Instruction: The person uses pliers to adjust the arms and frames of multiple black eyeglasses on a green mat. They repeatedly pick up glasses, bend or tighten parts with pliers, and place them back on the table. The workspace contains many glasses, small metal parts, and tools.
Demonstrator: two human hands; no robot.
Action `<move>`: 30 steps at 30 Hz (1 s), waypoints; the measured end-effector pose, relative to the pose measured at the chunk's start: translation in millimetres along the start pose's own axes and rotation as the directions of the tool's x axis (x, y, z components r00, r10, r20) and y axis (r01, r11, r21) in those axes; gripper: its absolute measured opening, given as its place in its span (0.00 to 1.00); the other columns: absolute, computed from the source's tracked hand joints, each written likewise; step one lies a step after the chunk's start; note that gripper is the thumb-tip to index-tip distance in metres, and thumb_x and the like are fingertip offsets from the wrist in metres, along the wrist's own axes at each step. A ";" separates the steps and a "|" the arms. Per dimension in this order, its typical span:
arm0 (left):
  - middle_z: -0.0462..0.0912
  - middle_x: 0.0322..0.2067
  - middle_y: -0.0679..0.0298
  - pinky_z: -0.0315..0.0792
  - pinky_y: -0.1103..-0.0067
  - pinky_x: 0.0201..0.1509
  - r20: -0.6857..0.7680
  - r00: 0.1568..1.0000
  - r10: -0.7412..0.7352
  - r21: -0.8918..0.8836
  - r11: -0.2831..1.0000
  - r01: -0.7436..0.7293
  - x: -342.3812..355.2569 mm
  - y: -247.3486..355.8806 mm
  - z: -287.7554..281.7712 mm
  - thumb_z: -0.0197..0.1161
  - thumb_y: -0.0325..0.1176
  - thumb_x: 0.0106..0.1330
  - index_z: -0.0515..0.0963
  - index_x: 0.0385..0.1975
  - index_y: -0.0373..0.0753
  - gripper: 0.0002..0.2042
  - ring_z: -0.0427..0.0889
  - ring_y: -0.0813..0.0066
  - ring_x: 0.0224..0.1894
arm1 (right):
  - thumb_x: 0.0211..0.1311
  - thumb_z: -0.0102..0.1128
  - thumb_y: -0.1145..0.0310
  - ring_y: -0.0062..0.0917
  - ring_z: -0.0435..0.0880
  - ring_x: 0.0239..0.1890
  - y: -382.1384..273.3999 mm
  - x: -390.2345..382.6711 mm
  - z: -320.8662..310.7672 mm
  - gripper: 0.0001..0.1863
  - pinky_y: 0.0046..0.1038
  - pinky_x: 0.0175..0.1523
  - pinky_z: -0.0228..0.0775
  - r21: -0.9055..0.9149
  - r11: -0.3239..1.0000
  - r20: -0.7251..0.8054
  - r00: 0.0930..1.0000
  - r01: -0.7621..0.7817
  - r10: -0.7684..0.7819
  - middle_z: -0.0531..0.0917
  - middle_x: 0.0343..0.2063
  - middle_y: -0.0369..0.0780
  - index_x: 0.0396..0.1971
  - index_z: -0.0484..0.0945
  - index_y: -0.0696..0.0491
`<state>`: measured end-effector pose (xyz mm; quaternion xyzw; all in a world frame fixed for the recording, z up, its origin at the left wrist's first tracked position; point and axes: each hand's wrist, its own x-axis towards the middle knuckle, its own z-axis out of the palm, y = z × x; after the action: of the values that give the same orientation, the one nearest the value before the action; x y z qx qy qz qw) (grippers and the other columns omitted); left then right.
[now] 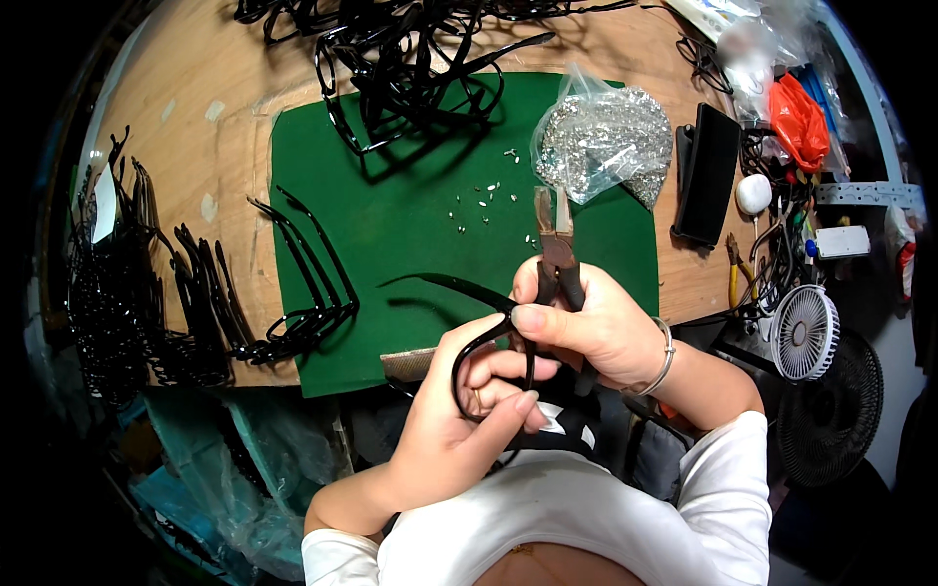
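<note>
Gripping a black plastic spectacle frame point(486, 352) over the near edge of the green felt mat point(410, 166), left hand point(459, 410) curled closed around the lens rim, fingers threaded through it, one thin black temple arm point(440, 285) sticking out to the left above the mat. Closed tight just beside it, right hand point(596, 327) wrapped around the dark handles of rust-brown metal pliers point(555, 244), nose pointing away, jaws slightly parted; thumb touching the frame near the hinge. Scattered beyond on the felt, small silvery metal bits point(489, 195), next to a clear plastic bag of silvery parts point(606, 142). Heaped at the far edge, a tangle of black frames point(410, 59); lined up along the left, rows of black temple arms point(195, 303). Off to the right, a small white desk fan point(803, 332).
</note>
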<state>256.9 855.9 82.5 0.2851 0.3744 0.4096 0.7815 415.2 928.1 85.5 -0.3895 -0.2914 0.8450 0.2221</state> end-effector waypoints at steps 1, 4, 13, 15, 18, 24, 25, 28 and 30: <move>0.70 0.42 0.53 0.71 0.83 0.38 0.041 0.998 -0.040 -0.086 0.995 0.043 -0.3 4.0 -1.4 0.46 0.16 0.58 0.49 0.55 0.36 0.25 0.77 0.76 0.33 | 0.54 0.57 0.64 0.11 0.68 0.20 1.8 -1.3 -0.5 0.11 0.14 0.25 0.61 0.044 0.999 0.012 1.000 -0.010 0.010 0.71 0.20 0.31 0.28 0.68 0.55; 0.70 0.42 0.52 0.71 0.82 0.38 0.079 0.996 -0.046 -0.141 0.988 0.057 -2.0 6.8 -5.5 0.46 0.16 0.58 0.49 0.55 0.36 0.25 0.77 0.76 0.33 | 0.55 0.56 0.63 0.12 0.69 0.19 3.8 -2.1 -1.4 0.11 0.15 0.26 0.62 0.059 0.998 0.018 1.000 -0.001 0.000 0.72 0.20 0.31 0.29 0.68 0.55; 0.70 0.42 0.53 0.71 0.83 0.37 0.012 0.998 -0.065 -0.119 0.991 0.066 -5.4 1.8 -7.2 0.46 0.16 0.58 0.48 0.56 0.38 0.26 0.77 0.77 0.32 | 0.56 0.54 0.66 0.14 0.72 0.18 4.3 3.1 2.7 0.09 0.14 0.23 0.62 -0.138 0.988 -0.008 0.997 0.072 -0.074 0.72 0.19 0.33 0.29 0.67 0.55; 0.70 0.42 0.53 0.71 0.84 0.37 -0.020 0.998 -0.065 -0.081 0.995 0.063 -5.9 -0.3 -5.6 0.46 0.16 0.57 0.49 0.56 0.38 0.26 0.76 0.78 0.32 | 0.56 0.54 0.67 0.13 0.71 0.19 2.4 2.2 6.2 0.09 0.14 0.24 0.62 -0.170 0.982 -0.028 0.996 0.079 -0.085 0.72 0.19 0.32 0.29 0.67 0.56; 0.70 0.41 0.53 0.72 0.82 0.36 -0.058 0.997 -0.051 -0.025 0.998 0.050 -7.2 -2.0 -4.5 0.47 0.15 0.56 0.50 0.55 0.37 0.26 0.77 0.77 0.31 | 0.55 0.55 0.68 0.11 0.69 0.22 2.4 2.7 8.8 0.09 0.14 0.26 0.62 -0.233 0.967 -0.063 0.991 0.103 -0.121 0.71 0.21 0.32 0.29 0.67 0.56; 0.71 0.40 0.51 0.73 0.80 0.35 -0.023 0.994 -0.105 -0.093 0.990 0.103 -9.6 2.1 -11.1 0.47 0.15 0.56 0.51 0.54 0.36 0.25 0.77 0.74 0.30 | 0.55 0.56 0.69 0.11 0.67 0.25 6.8 4.5 4.1 0.08 0.15 0.29 0.61 -0.320 0.943 -0.042 0.993 0.094 -0.114 0.71 0.22 0.31 0.28 0.68 0.56; 0.71 0.41 0.52 0.72 0.81 0.36 0.001 0.994 -0.107 -0.096 0.990 0.106 -10.4 2.3 -12.8 0.46 0.15 0.56 0.51 0.54 0.36 0.25 0.77 0.75 0.31 | 0.54 0.56 0.69 0.11 0.67 0.25 7.3 4.0 4.4 0.08 0.16 0.29 0.62 -0.319 0.943 -0.043 0.993 0.092 -0.112 0.71 0.23 0.31 0.28 0.68 0.57; 0.71 0.42 0.52 0.72 0.82 0.36 0.053 0.991 -0.120 -0.134 0.983 0.126 -11.0 6.1 -16.1 0.46 0.14 0.56 0.50 0.55 0.37 0.26 0.77 0.75 0.32 | 0.55 0.56 0.69 0.11 0.68 0.26 3.9 3.8 3.4 0.08 0.15 0.30 0.62 -0.218 0.976 -0.002 1.000 0.023 -0.024 0.72 0.23 0.32 0.29 0.68 0.57; 0.71 0.42 0.52 0.72 0.81 0.36 0.061 0.990 -0.128 -0.159 0.978 0.136 -12.3 7.7 -19.2 0.46 0.14 0.56 0.50 0.55 0.37 0.26 0.77 0.73 0.31 | 0.54 0.56 0.68 0.12 0.68 0.26 0.0 -2.0 3.0 0.09 0.16 0.31 0.62 -0.274 0.961 -0.022 0.999 0.042 -0.050 0.72 0.23 0.32 0.29 0.69 0.57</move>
<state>233.2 851.9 81.9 0.2053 0.3379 0.3785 0.8369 414.1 926.0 88.1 -0.4217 -0.4108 0.7857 0.1899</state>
